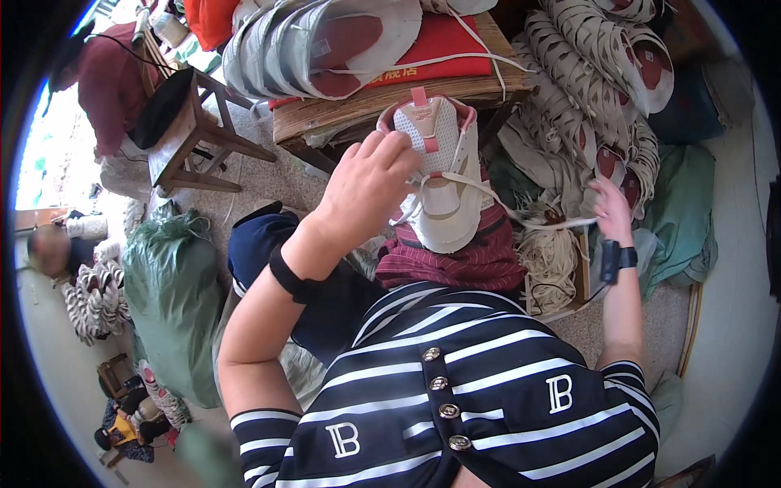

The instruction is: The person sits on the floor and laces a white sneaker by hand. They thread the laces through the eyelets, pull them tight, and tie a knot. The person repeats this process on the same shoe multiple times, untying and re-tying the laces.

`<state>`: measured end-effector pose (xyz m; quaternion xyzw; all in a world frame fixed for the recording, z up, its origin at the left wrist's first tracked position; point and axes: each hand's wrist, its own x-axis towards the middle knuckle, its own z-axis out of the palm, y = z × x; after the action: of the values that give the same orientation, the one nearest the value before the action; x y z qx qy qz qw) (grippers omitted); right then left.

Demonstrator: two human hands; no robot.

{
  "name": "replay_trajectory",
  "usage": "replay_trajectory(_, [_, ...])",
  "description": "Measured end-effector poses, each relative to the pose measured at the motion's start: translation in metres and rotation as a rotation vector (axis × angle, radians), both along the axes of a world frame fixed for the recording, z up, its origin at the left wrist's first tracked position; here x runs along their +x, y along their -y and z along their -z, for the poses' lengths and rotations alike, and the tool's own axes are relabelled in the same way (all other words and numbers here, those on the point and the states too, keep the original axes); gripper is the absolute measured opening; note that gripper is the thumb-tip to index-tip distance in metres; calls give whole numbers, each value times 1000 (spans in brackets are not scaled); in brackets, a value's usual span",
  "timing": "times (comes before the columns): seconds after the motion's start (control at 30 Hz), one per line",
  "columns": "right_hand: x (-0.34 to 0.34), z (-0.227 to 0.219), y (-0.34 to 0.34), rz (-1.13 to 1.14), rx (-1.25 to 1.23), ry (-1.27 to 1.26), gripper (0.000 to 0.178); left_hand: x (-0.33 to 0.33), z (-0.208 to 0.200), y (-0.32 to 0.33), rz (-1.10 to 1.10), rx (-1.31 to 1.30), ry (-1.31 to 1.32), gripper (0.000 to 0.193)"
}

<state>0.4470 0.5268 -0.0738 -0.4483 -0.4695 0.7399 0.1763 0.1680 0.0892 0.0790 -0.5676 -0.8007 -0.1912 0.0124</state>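
Observation:
A white shoe upper (464, 199) with a pink-lined collar and a pale beige tongue (426, 118) rests over the dark red striped cloth (455, 256) in front of me. My left hand (366, 179) is closed at its left edge, beside the tongue. The fingertips are partly hidden, so I cannot see whether they also pinch a lace. Out to the right, my right hand (612, 210) grips a white shoelace (561, 222). That lace runs nearly taut from the front of the upper, just below the tongue, to my right fingers.
A wooden table (309, 122) ahead bears nested white shoe uppers (268, 53) on a red bag. Stacked strappy uppers (569, 73) stand at right. A box (582, 268) of loose laces (547, 256) sits near my right forearm. At left are a green sack (171, 293) and a wooden stool (195, 130).

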Motion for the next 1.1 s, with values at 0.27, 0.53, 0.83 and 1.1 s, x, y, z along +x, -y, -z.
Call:
replay_trajectory(0.27, [-130,-101,198,-783,480,-166,23,-12,-4,-13,76,-158,-55,34])
replay_trajectory(0.53, [-151,-121,219,-894,960,-57,14,-3,-2,-14,4,-67,-15,14])
replay_trajectory(0.83, [-174,-105,198,-1136,626,-37,18,-6,21,-18,-135,156,368,17])
replay_trajectory(1.1, [-185,-139,224,-1162,1580,10,16,-16,6,-18,-153,60,504,22])
